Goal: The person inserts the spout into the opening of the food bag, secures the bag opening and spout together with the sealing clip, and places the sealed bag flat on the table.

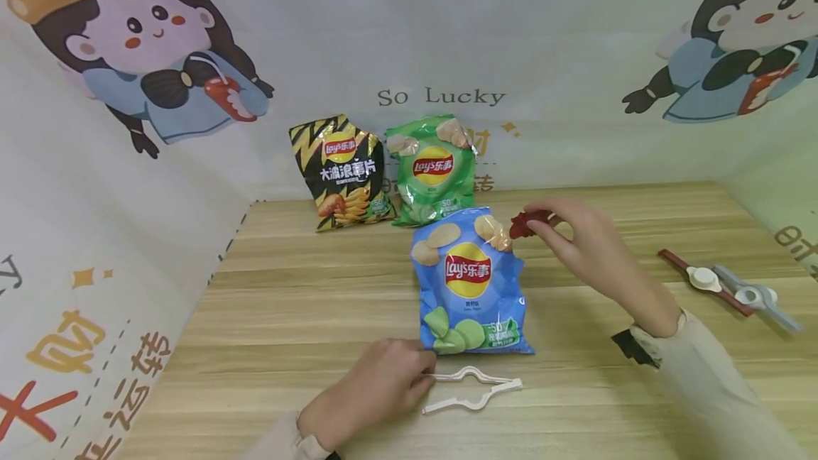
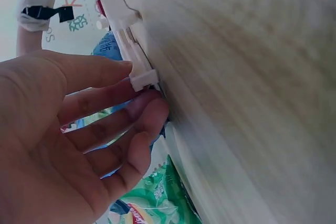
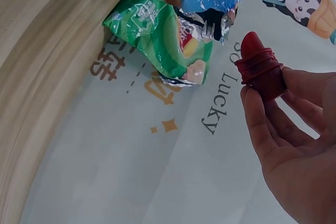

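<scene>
In the head view, my left hand (image 1: 377, 385) pinches one end of a white bag clip (image 1: 473, 403), whose two arms are spread apart on the table. The left wrist view shows my thumb and fingers at the clip's end (image 2: 144, 80). Just beyond it is a blue bag of potato chips (image 1: 469, 297), its printed front facing me. My right hand (image 1: 578, 240) holds a small dark red plastic piece (image 3: 265, 74) between thumb and fingers, beside the blue bag's upper right corner. The piece has ridged rings and a narrow, spout-like tip.
Behind the blue bag, a black-and-yellow chip bag (image 1: 348, 172) and a green chip bag (image 1: 434, 172) lean near the printed backdrop. At the right lie a maroon clip (image 1: 680, 261) and a grey clip (image 1: 782, 318), both with white round parts, on the wooden table (image 1: 287, 304).
</scene>
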`<action>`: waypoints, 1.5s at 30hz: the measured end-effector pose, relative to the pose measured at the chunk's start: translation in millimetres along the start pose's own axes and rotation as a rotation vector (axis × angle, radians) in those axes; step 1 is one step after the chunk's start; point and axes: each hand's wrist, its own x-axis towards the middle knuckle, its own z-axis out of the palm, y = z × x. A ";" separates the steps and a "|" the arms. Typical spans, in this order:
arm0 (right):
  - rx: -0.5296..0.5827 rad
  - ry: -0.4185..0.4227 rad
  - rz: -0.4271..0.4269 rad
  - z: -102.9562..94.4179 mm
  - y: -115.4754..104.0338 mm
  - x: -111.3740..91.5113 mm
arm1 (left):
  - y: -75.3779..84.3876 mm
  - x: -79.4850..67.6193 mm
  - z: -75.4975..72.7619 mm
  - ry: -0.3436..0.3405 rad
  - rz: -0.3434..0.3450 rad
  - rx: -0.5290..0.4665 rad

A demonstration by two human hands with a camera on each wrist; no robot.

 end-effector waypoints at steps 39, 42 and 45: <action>0.007 0.028 0.060 -0.3 14.0 4.8 | -27.3 112.4 -73.9 0.178 -0.104 -0.240; 0.007 0.023 0.054 0.4 13.4 5.7 | -29.5 119.5 -72.8 0.216 -0.115 -0.234; 0.016 0.011 0.050 1.9 13.0 7.4 | -34.4 126.3 -69.5 0.242 -0.141 -0.241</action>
